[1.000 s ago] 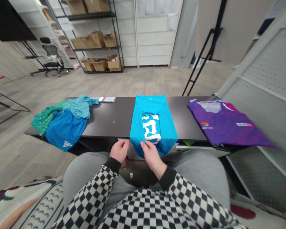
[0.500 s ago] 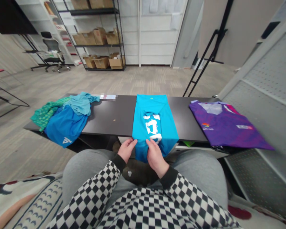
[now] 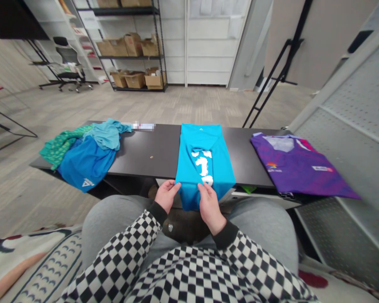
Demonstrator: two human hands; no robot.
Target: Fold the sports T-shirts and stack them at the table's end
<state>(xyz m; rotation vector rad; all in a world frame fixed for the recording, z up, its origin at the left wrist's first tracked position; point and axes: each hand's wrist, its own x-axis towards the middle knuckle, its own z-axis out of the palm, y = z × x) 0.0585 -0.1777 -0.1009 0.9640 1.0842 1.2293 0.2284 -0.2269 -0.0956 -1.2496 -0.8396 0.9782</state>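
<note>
ok so your L hand has thumb + fingertips pinched on the L side of the cyan garment, right about where it drops over the table's near edge. Your R hand is doing the same thing a bit further in, thumb and fingers clamped on the cloth just below the white print. Hands are near each other but apart, w/ a strip of cloth b/w them.

The cyan one is folded into a long panel across the middle of the dark table, from the far edge to past the near edge, so the bottom bit hangs down in front of you. Tiny light logo up at the far end, some creases around the print.

Over at the table's L end you've got a heap: green patterned garment, light blue garment and blue garment w/ a white logo, the blue one drooping over the near edge. Flat pale item at the far edge beside the heap, too blurred to ID. R end has the purple shirt spread out, collar toward the far edge, bottom over the near edge.
</note>
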